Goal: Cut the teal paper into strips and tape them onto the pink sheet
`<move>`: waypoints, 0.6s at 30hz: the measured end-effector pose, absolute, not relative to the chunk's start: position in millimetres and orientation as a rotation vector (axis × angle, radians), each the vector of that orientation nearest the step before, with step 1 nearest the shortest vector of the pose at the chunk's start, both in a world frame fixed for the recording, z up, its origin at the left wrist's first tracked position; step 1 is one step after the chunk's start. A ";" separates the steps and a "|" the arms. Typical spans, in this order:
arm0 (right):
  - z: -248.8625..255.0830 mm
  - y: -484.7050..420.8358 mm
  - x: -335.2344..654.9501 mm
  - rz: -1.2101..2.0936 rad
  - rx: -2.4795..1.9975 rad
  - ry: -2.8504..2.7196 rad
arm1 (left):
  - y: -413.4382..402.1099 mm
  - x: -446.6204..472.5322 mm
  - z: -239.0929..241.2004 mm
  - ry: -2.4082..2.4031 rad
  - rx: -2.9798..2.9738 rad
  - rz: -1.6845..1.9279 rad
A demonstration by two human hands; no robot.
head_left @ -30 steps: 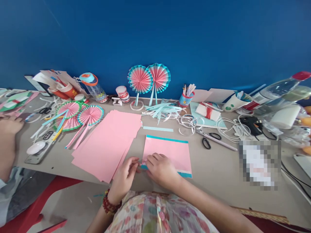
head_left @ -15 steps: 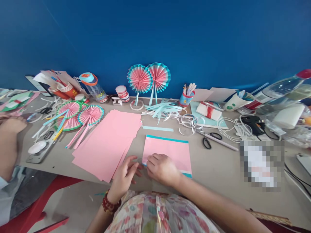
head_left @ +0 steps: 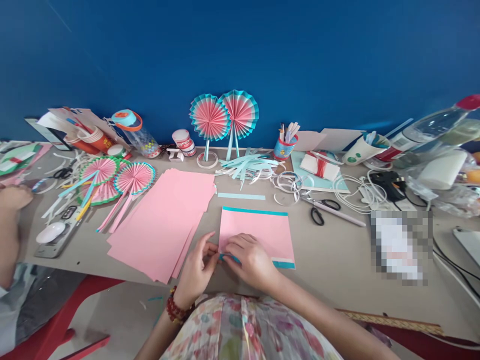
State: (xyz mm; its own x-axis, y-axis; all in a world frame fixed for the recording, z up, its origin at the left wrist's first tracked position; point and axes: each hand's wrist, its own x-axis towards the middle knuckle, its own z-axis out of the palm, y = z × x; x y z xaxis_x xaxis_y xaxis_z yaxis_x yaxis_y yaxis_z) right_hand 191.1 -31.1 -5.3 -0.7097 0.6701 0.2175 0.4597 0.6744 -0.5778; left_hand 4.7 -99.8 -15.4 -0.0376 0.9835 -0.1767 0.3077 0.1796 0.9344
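A pink paper sheet (head_left: 262, 230) with teal strips along its far and near edges lies on the table in front of me. My left hand (head_left: 197, 272) pinches the sheet's near left corner with fingers closed. My right hand (head_left: 249, 260) rests curled on the near edge beside it, fingers pressing the teal strip down. A stack of plain pink sheets (head_left: 165, 220) lies just to the left.
Finished pink and teal paper fans stand at the wall (head_left: 223, 117) and lie at the left (head_left: 116, 180). Scissors (head_left: 330, 210), paper strips (head_left: 247, 167), a pen cup (head_left: 283, 147), cables (head_left: 356, 192) and bottles (head_left: 431, 135) crowd the back and right. Another person's hand (head_left: 13, 197) is at the far left.
My left hand, spread half a second ago, has closed again on the sheet's near left corner. The view shifted slightly down and left.
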 end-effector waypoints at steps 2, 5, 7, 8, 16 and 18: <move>-3.6 -32.2 189.2 0.677 -0.902 -2.488 | -101.2 4.4 -16.3 1.501 1.286 0.920; -1.9 -33.7 186.4 0.614 -0.924 -2.525 | -102.3 4.7 -16.4 1.497 1.271 0.929; -1.8 -34.4 184.7 0.570 -0.931 -2.544 | -102.8 5.5 -15.8 1.506 1.275 0.932; -1.9 -34.7 183.8 0.551 -0.936 -2.551 | -103.0 6.1 -15.5 1.510 1.279 0.932; -4.3 -33.7 181.3 0.558 -0.974 -2.566 | -104.0 8.6 -15.2 1.540 1.286 0.906; -4.5 -33.5 181.7 0.573 -0.971 -2.563 | -103.9 8.2 -16.0 1.535 1.288 0.909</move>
State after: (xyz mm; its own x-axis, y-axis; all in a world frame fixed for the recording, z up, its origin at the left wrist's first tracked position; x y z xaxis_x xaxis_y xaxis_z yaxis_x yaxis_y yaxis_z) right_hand 181.7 -33.5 -4.5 -0.7089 0.6848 0.1688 0.5476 0.6852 -0.4802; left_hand 8.2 -103.9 -16.0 -0.0445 0.9827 -0.1797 0.3149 0.1845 0.9310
